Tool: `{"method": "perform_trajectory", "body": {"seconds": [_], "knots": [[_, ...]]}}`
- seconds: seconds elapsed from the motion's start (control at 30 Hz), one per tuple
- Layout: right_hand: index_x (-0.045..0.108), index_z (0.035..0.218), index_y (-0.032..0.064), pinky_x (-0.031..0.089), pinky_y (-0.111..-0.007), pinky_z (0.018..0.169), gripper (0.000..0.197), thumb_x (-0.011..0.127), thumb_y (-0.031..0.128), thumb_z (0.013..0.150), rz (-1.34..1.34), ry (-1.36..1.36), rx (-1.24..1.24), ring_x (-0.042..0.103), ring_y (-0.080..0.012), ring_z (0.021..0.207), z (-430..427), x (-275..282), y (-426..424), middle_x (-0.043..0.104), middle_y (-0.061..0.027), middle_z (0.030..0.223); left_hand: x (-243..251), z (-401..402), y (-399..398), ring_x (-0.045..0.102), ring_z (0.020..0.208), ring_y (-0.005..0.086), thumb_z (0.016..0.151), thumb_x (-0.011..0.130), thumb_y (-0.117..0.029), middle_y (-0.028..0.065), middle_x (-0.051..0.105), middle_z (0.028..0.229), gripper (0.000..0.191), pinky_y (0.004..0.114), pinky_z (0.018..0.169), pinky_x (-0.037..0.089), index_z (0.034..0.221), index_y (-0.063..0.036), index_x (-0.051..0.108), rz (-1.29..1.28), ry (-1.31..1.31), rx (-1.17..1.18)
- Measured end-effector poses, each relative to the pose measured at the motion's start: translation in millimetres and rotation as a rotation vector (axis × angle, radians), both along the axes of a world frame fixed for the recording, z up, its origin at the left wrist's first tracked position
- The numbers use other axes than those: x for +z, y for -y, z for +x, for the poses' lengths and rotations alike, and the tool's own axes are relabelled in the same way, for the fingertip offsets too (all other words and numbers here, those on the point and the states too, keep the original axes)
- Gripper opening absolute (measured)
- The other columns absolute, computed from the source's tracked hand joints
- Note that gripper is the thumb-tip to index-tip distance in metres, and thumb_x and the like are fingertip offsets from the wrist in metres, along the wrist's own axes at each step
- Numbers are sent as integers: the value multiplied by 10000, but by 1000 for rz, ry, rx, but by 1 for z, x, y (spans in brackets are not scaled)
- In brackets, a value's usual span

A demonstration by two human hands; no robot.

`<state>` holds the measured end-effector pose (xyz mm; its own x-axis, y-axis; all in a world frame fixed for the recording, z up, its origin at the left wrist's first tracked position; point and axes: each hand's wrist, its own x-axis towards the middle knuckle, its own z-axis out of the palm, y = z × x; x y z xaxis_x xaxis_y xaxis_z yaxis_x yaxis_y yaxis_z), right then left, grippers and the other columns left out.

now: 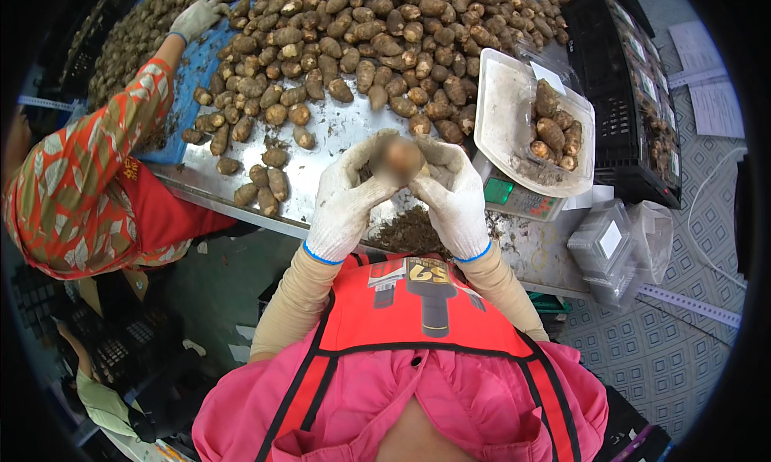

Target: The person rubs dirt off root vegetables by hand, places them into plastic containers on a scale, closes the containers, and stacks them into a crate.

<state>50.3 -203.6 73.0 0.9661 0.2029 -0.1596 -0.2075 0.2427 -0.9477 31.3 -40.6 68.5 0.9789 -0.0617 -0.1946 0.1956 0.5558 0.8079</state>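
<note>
In front of my apron, my left hand (347,198) and my right hand (456,195), both in white knitted gloves with blue cuffs, hold one small brown taro corm (399,158) between them. The corm is partly blurred, and its pale end faces up. My fingertips curl around its far side, and both thumbs press on the near side. Below the hands lies a heap of dark fibrous scraps (412,230) at the metal table's (208,151) near edge. Beyond them a large pile of taro corms (373,40) spreads across the table.
At right, a white tub (494,112) on a digital scale (499,191) holds a clear box of corms (551,133). Clear plastic containers (602,239) sit by the table's corner, near a black crate (602,58) of packed boxes. A co-worker's gloved hand (197,19) touches the pile at left.
</note>
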Motion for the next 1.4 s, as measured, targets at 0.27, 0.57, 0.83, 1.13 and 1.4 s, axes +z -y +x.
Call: {"method": "perform_trajectory", "body": {"seconds": [0.27,0.57,0.83,1.13,1.4], "knots": [[512,1246,-72,571,-315,888,444,717,-16,856,-216,79,-16,654,-207,1068,-12,8,5,608,-168,1198,4,-6,4,635,1097,180,929,604,-52,149,630,1247,475,291,906,538,1369,99,506,36,-40,-59],[480,1270,-70,554,-301,844,467,713,82,894,85,-57,-37,660,-174,1003,-21,3,21,629,-142,1149,0,-13,19,649,936,150,964,552,-43,125,667,1106,380,266,812,548,1313,106,548,48,-52,-25],[428,1415,-3,551,-405,825,508,552,285,1016,676,-383,158,614,-234,978,-20,-11,51,589,-185,1246,13,-19,37,490,628,39,1025,502,-131,6,596,816,258,191,529,413,1162,46,632,322,-152,42],[488,1366,0,563,-347,788,398,518,211,1029,602,-497,78,666,-217,905,-22,6,93,630,-159,1187,14,-6,82,613,879,154,843,691,-31,80,624,950,341,267,816,509,1167,62,649,610,19,17],[520,1286,-41,562,-281,732,352,517,190,1021,193,-447,81,640,-135,796,-52,0,115,634,-87,1051,-16,-9,109,616,788,148,870,599,19,94,642,887,137,268,729,499,974,59,678,890,238,-69]]}}
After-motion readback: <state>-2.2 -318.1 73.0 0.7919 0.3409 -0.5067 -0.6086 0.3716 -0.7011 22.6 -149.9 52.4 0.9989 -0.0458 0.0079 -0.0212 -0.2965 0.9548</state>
